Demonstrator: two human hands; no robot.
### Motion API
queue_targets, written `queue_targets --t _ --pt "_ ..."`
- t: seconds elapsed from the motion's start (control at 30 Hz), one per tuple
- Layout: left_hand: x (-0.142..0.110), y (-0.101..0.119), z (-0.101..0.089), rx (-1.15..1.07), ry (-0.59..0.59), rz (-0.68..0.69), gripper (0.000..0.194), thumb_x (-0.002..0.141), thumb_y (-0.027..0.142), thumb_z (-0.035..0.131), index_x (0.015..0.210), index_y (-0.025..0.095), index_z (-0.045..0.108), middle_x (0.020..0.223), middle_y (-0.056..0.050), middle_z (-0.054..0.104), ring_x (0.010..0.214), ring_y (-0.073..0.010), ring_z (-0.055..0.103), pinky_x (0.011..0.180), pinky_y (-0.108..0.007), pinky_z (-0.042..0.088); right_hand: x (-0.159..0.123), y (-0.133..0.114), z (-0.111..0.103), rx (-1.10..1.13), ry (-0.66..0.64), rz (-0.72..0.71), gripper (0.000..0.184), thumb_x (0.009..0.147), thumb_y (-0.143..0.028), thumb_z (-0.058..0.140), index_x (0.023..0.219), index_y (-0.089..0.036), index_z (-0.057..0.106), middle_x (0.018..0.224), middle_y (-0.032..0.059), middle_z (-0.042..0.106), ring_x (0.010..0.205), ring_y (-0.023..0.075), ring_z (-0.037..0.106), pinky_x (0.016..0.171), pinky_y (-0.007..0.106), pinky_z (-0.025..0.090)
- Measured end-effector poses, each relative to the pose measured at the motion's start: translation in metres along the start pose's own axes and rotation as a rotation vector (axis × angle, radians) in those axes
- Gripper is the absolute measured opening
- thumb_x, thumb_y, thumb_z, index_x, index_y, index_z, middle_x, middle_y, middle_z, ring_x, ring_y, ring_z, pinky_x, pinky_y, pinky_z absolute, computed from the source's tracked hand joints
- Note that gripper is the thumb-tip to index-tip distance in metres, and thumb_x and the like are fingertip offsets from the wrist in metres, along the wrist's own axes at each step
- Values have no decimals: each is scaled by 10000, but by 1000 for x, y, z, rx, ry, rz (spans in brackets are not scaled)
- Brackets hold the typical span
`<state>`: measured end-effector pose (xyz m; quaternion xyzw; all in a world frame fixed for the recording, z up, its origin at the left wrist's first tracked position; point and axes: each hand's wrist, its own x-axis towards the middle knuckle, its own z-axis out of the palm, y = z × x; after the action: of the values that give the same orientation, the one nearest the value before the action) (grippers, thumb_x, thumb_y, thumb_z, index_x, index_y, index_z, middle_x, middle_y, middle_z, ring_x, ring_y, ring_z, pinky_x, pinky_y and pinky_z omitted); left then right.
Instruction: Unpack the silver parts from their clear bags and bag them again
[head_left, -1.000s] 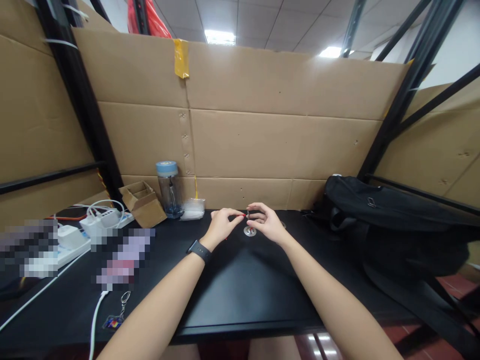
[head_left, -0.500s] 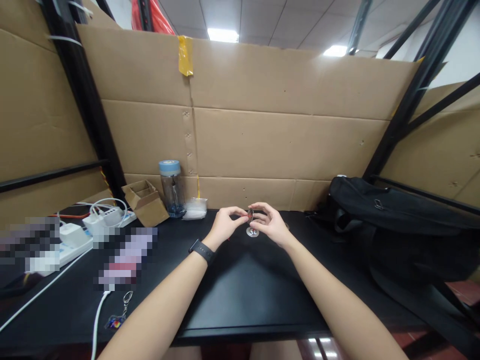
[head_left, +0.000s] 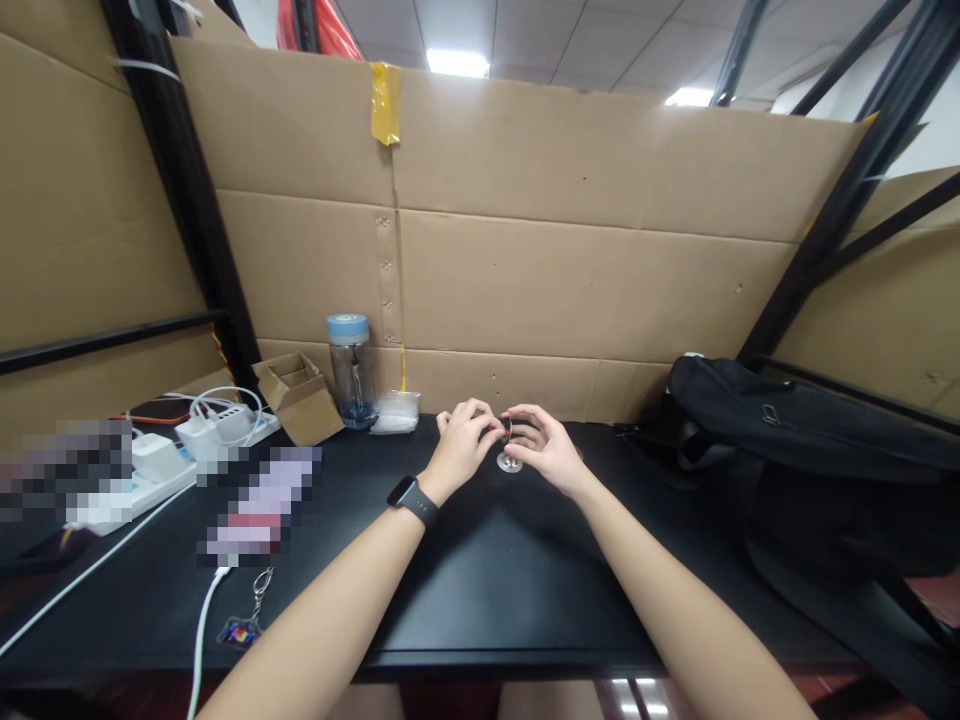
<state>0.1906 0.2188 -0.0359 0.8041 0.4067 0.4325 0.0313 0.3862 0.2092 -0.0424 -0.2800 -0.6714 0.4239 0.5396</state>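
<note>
1. Two hands are working close together over the dark surface point(head_left: 487, 580), right where the small shiny stand point(head_left: 510, 462) is. Its round base sits low between them, near the back of the surface.

2. The left hand point(head_left: 466, 450) has its thumb and fingertips pinched together, and looks to be gripping a small red piece point(head_left: 498, 430). Fingers cover most of it, so no clue about its full shape.

3. The right hand point(head_left: 551, 455) is curved around the upper part of the stand, thumb below, fingers above. Can't tell if it's really gripping or just steadying, tbh.

4. Step in hand, as far as I can judge: fiddly fingertip work, red piece held right up by the top of the stand. Can't see whether the two are joined.

5. What the next move calls for, imo: a light, steady touch from the right, and small, careful shifts of the left fingertips. A thing that small could tip or slip pretty easily.

6. Elbow room seems fine: bottle point(head_left: 351, 375) and open box point(head_left: 304, 400) are off left, black bag point(head_left: 825, 440) off right.
</note>
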Motion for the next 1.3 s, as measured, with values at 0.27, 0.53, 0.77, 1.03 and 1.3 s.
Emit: queue_targets --t 0.27,0.53,0.77,1.03,1.3 --pt "-2 -2 6 8 13 6 170 1000 338 561 945 251 696 1140 -31 636 1105 -205 560 887 -376 303 -1 1 3 -37 -5 6 543 721 -291 868 1188 -267 592 1297 89 635 1089 216 686 930 369 582" --pt "-3 -3 3 104 -1 93 143 998 297 559 955 232 680 1125 -47 647 1076 -208 564 874 -375 294 0 10 1 -39 7 72 449 664 -405 897 925 -209 588 1307 116 652 1058 254 713 995 462 565" --pt "-3 -2 2 92 15 96 141 995 307 575 956 234 689 1112 -42 648 1078 -204 565 888 -378 288 4 12 -19 -362 -31 -16 301 882 -500 692 882 -200 692 1123 88 654 1001 215 661 880 372 572" --pt "-4 -2 8 44 -20 67 159 980 335 594 934 247 719 1110 -42 669 1083 -208 574 924 -387 314 4 5 -14 -441 -103 -57 281 933 -475 628 873 -212 703 1022 65 658 929 203 638 834 338 537" --pt "-2 -10 1 -229 -212 -34 306 960 485 561 1155 314 725 1258 -37 699 1204 -235 606 1051 -386 397 1 6 -23 -687 -159 -34 100 822 -221 679 727 -194 686 1000 55 615 868 175 618 710 276 499"
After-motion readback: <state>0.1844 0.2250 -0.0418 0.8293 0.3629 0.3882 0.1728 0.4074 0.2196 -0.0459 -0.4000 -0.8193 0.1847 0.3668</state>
